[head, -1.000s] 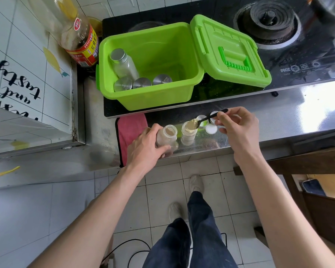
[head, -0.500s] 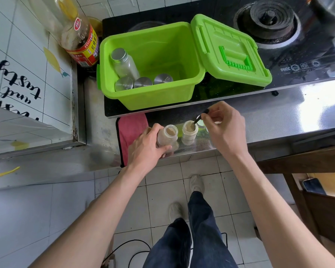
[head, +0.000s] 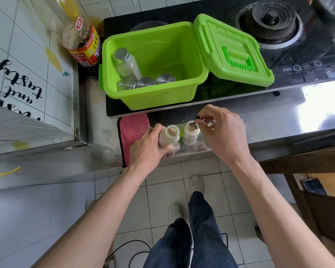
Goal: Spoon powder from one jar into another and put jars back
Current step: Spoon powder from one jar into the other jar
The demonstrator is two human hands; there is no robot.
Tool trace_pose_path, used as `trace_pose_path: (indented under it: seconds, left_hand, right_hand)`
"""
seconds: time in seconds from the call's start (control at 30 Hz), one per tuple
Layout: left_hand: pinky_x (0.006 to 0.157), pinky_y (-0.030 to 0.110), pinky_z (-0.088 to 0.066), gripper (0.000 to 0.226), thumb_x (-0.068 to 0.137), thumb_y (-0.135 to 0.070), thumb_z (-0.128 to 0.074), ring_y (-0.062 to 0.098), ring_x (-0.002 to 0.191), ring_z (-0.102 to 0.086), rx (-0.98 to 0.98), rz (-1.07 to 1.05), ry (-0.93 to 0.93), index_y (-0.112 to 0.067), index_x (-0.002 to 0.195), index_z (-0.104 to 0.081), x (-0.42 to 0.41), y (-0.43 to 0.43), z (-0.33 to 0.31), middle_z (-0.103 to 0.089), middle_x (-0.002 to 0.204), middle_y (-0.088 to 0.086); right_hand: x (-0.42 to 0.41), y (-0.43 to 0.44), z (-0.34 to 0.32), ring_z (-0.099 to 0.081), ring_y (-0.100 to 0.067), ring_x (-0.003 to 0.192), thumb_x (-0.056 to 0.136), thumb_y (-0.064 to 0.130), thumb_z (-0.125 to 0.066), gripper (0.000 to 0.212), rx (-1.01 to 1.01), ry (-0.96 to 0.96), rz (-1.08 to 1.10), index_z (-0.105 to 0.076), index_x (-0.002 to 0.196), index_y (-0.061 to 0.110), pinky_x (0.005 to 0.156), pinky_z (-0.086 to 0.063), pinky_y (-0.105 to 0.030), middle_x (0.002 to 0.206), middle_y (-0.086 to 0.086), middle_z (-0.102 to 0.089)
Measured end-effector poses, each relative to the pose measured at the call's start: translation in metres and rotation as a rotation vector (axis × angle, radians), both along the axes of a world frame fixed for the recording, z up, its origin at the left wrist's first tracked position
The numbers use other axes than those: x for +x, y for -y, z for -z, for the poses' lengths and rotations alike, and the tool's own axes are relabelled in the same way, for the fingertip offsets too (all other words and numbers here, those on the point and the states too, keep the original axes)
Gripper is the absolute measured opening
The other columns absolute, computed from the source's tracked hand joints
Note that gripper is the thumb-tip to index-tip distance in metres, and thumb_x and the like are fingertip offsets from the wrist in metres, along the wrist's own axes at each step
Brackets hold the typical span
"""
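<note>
We see the spoon (head: pixel 194 121), pinched in our right hand (head: pixel 224 132), now dipped into the right jar (head: pixel 190 133) instead of level above it, while our left hand (head: pixel 147 149) grips the left jar (head: pixel 169 136) beside it on the counter (head: pixel 259 117) (both lidless), so spooning likely continues.

On my screen the left small clear plastic jar (head: pixel 169 135) stands upright on the steel table (head: pixel 278 117), close to its front edge. It has no lid, and pale beige powder (head: pixel 171 130) reaches almost to its mouth. My left grip (head: pixel 149 149) holds its body. Just beside it stands the right small clear plastic jar (head: pixel 190 134), also upright and without lid, with brownish powder (head: pixel 190 126) at the top. The small spoon with black handle (head: pixel 197 118) is pinched by my right grip (head: pixel 222 132), and its bowl dips into the right jar's mouth.
</note>
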State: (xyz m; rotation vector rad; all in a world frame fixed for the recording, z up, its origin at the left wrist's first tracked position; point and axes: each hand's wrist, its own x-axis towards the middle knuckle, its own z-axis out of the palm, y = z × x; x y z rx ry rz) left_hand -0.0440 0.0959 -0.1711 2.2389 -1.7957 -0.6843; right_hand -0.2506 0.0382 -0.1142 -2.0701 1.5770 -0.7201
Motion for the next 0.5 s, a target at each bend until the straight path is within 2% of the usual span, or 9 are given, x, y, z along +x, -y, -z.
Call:
trace_pose_path:
  seconds: [0.5]
  left_hand:
    - [0.065,0.033,-0.044,0.048,0.088,-0.055,-0.074,0.021,0.093,-0.066,-0.016,0.033,0.025,-0.035,0.122,-0.048,0.0005,0.0027,-0.0007,-0.063,0.116,-0.01]
  right_hand:
    - [0.0021,-0.0081,-0.0045,-0.067,-0.016,0.079,0.091,0.026,-0.072,0.008,0.031,0.063,0.078,-0.065,0.086,0.024,0.067,-0.056,-0.04,0.083,0.013,-0.071]
